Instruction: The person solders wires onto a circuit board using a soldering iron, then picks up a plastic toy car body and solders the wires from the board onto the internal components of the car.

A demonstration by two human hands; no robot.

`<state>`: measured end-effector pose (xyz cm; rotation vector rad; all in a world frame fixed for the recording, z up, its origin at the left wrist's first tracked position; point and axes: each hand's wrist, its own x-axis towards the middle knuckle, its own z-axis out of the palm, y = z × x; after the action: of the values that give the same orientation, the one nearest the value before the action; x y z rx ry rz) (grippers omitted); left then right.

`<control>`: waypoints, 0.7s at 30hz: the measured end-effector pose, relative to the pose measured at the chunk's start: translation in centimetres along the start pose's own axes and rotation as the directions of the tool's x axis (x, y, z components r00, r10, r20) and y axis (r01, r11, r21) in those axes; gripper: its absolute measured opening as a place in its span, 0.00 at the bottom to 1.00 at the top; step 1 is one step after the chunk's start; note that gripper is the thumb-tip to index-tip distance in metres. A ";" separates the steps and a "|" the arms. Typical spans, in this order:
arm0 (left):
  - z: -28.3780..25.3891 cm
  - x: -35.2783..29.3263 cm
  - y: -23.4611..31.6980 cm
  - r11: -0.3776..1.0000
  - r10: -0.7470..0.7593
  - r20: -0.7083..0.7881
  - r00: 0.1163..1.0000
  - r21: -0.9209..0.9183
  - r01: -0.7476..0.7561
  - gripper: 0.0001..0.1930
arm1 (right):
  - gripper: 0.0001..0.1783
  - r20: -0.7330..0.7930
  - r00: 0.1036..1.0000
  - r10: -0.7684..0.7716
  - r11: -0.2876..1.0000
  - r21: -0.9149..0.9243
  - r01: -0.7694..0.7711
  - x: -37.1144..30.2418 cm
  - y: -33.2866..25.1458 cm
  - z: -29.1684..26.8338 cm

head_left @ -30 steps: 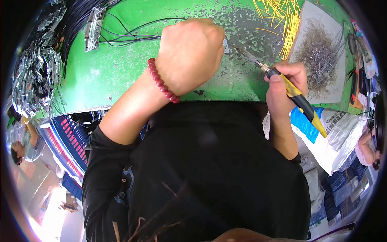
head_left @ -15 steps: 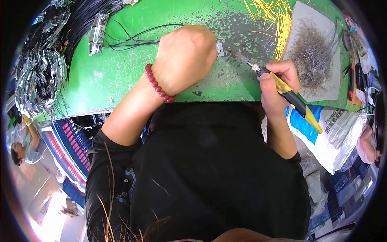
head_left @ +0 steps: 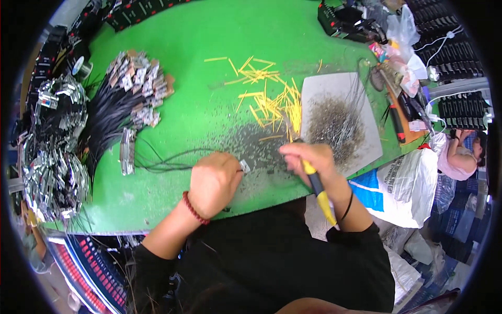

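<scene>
On the green work table [head_left: 178, 47], my left hand [head_left: 213, 183] is closed around a small silvery metal piece [head_left: 244, 166], which pokes out past the fingers. Thin black wires [head_left: 172, 161] run from this hand leftward to a shiny metal strip [head_left: 127, 152]. My right hand [head_left: 314, 159] grips a yellow-and-black soldering iron [head_left: 317, 186], its rear end slanting down toward me. The iron's tip is hard to make out, blurred near the fingertips. Just beyond the right hand lie loose thin yellow sticks [head_left: 272, 107].
Right of the hands lies a pale board [head_left: 329, 86] heaped with dark scraps and fine wires. At left are bundled black cables [head_left: 112, 104] and piled silvery parts [head_left: 57, 178]. A white-and-blue sack [head_left: 402, 188] sits by the right edge. Another person [head_left: 460, 157] is at far right.
The view has tilted toward the table's far side, so both hands appear lower. My right hand has shifted away from the small metal piece, nearer the yellow sticks; the iron now stands steeper.
</scene>
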<state>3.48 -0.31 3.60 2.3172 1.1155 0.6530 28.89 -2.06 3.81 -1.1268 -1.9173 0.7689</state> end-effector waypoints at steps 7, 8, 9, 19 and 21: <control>-4.2 0.2 -1.6 0.999 -0.041 -0.170 0.985 -0.042 0.034 0.09 | 0.15 -0.153 0.988 -0.008 0.773 -0.628 -0.090 9.5 6.9 -12.8; -4.4 0.0 -2.0 0.998 -0.045 -0.185 0.982 -0.047 0.037 0.09 | 0.16 -0.194 0.978 0.073 0.674 -0.714 -0.192 11.8 7.7 -14.4; -4.7 0.0 -2.1 0.997 -0.065 -0.181 0.981 -0.053 0.056 0.08 | 0.17 -0.248 0.968 -0.022 0.645 -0.744 -0.176 13.8 9.3 -15.9; -5.9 0.8 -3.6 0.984 -0.114 -0.111 0.987 -0.147 0.097 0.06 | 0.16 -0.531 0.846 -0.041 0.581 -0.702 -0.412 21.7 16.8 -17.9; -6.1 1.3 -3.9 0.972 -0.113 -0.085 0.990 -0.218 0.092 0.06 | 0.21 -0.582 0.810 -0.072 0.761 -0.557 -0.333 20.7 13.7 -16.5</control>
<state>-1.69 4.22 6.23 2.0514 1.1398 0.8110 42.27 24.26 7.97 -1.6950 -1.5805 -0.2293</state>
